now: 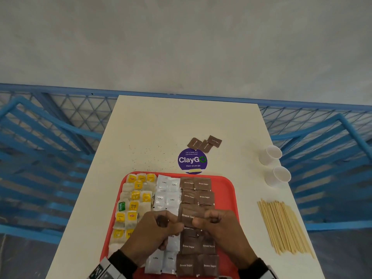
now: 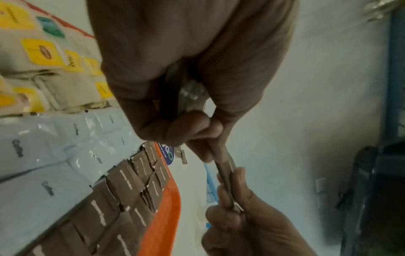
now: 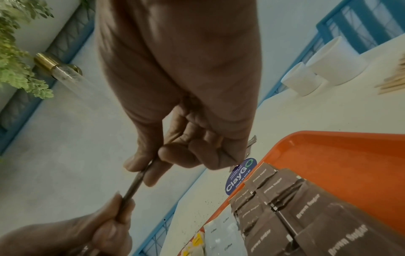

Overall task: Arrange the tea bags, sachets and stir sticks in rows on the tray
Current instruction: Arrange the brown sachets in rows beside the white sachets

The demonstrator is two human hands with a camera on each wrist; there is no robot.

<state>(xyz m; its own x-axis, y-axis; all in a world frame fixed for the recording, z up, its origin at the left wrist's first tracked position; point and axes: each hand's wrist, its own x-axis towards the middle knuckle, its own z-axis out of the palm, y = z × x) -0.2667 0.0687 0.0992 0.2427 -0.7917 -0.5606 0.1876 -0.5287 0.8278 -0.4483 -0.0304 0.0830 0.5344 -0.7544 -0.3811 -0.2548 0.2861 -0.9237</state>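
Over the red tray (image 1: pixel 227 190) on the desk (image 1: pixel 153 127), seen from the head, the left hand (image 1: pixel 155 232) and right hand (image 1: pixel 219 224) each pinch an end of one brown sugar sachet (image 1: pixel 188 215), held just above the brown column. Tea bags (image 1: pixel 133 198) fill the left rows, white coffee sachets (image 1: pixel 167 195) the middle; three loose sachets (image 1: pixel 204 143) and the stir sticks (image 1: pixel 283 226) lie off the tray, near two paper cups (image 1: pixel 273 166)

From the left wrist, the left fingers (image 2: pixel 192 128) are curled, gripping the sachet edge-on, with another packet seemingly tucked in the palm

From the right wrist, the right fingers (image 3: pixel 175 152) clamp the other end

The sugar row seems in hand; next the sachet needs laying flat in a gap, square with its neighbours, then fetching the loose ones and the sticks
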